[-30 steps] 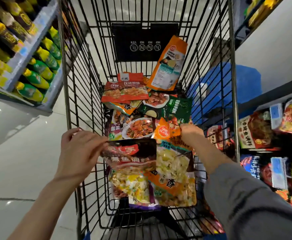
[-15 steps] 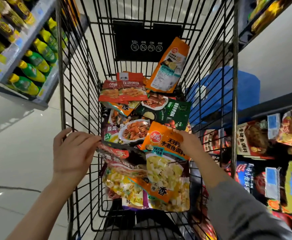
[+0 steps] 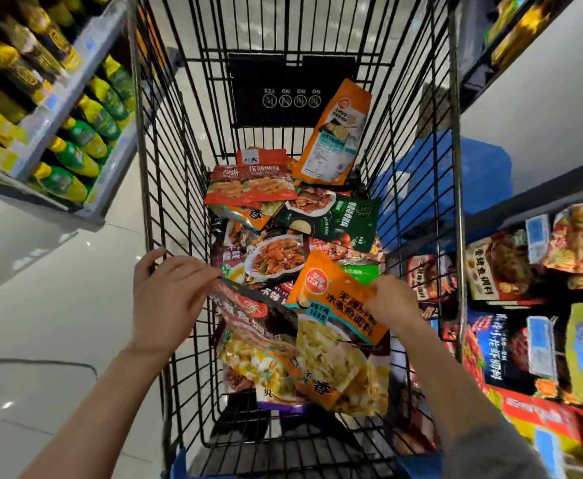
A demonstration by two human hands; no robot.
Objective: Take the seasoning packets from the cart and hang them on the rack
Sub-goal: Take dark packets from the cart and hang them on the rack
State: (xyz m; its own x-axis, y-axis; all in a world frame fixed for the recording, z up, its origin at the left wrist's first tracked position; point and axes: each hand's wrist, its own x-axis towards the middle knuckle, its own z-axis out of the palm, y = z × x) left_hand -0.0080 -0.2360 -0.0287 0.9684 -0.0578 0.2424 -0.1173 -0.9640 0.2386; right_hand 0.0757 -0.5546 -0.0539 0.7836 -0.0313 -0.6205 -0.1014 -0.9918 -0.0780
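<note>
Left hand [image 3: 165, 299]: pinches the dark packet [image 3: 248, 305] by its top edge.
Right hand [image 3: 392, 300]: grips the orange packet [image 3: 335, 305].
Packets: both held above the cart [image 3: 151, 167], near end.

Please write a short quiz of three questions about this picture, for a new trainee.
1. True or false: the right hand grips an orange packet.
2. What does the left hand pinch? A) a bottle B) a dark packet C) nothing
3. Where do most packets lie?

Key:
1. True.
2. B.
3. In the cart.
</note>
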